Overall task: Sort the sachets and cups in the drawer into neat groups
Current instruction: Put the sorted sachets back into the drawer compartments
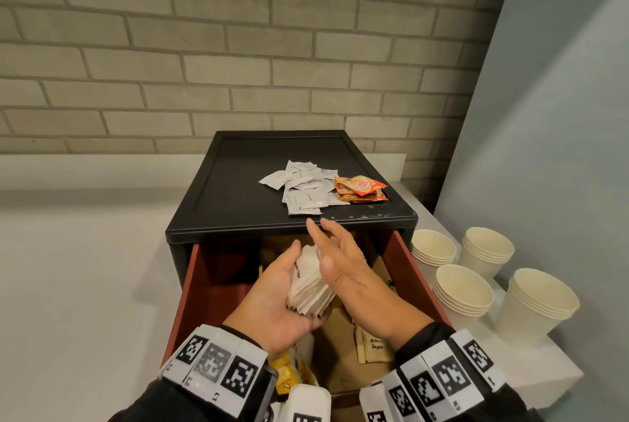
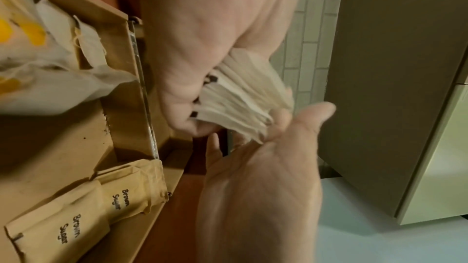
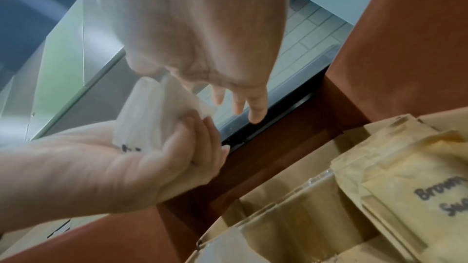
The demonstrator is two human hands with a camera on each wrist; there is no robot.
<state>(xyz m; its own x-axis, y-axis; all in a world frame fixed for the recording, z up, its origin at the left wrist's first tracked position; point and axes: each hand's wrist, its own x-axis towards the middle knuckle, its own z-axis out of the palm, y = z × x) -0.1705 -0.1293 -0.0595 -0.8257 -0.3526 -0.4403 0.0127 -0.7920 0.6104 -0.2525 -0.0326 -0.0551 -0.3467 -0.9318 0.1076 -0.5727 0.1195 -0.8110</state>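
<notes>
Above the open red-brown drawer (image 1: 190, 292), my left hand (image 1: 289, 289) lies palm up with its fingers curled round a fanned stack of white sugar sachets (image 1: 311, 282). My right hand (image 1: 337, 251) lies with straight fingers against the stack's right side. In the left wrist view, the left hand (image 2: 202, 67) grips the sachets (image 2: 243, 99), and the flat right hand (image 2: 266, 177) touches them from below. In the right wrist view, the right hand (image 3: 202, 37) sits above the sachets (image 3: 147, 115). Brown sugar sachets (image 1: 374, 346) lie in the drawer.
The black cabinet top (image 1: 238, 183) carries a pile of white creamer sachets (image 1: 303, 187) and orange creamer sachets (image 1: 360, 188). Several stacks of paper cups (image 1: 464, 289) stand on the white counter to the right. Yellow-tagged tea bags (image 1: 286, 377) lie at the drawer's front left.
</notes>
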